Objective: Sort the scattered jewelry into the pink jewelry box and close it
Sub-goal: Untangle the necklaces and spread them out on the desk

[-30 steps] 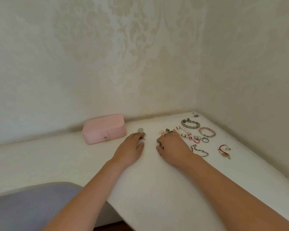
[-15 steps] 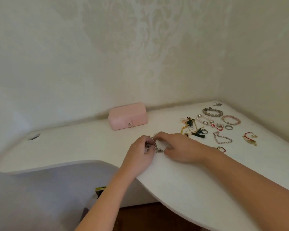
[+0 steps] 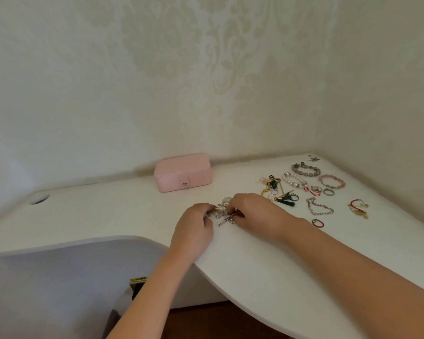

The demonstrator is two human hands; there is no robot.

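Observation:
The pink jewelry box (image 3: pixel 183 172) sits closed against the back wall, its snap facing me. In front of it, my left hand (image 3: pixel 195 228) and my right hand (image 3: pixel 256 214) meet over a small heap of silver jewelry (image 3: pixel 224 215) with a cross pendant, fingers curled onto it from both sides. More pieces lie to the right: green tassel earrings (image 3: pixel 283 198), a pearl bracelet (image 3: pixel 293 180), a grey bead bracelet (image 3: pixel 305 169), a pink bead bracelet (image 3: pixel 332 181), a silver chain (image 3: pixel 318 209), rings and red cord pieces (image 3: pixel 357 207).
The white desk (image 3: pixel 108 214) has a curved front cut-out and a cable hole (image 3: pixel 39 199) at the far left. Walls close the corner behind and to the right. A dark object with a yellow label (image 3: pixel 138 285) shows under the desk.
Both hands pulled a cluster of silver pieces toward the desk's front edge and bunched it between them. The camera view shifted left and down.

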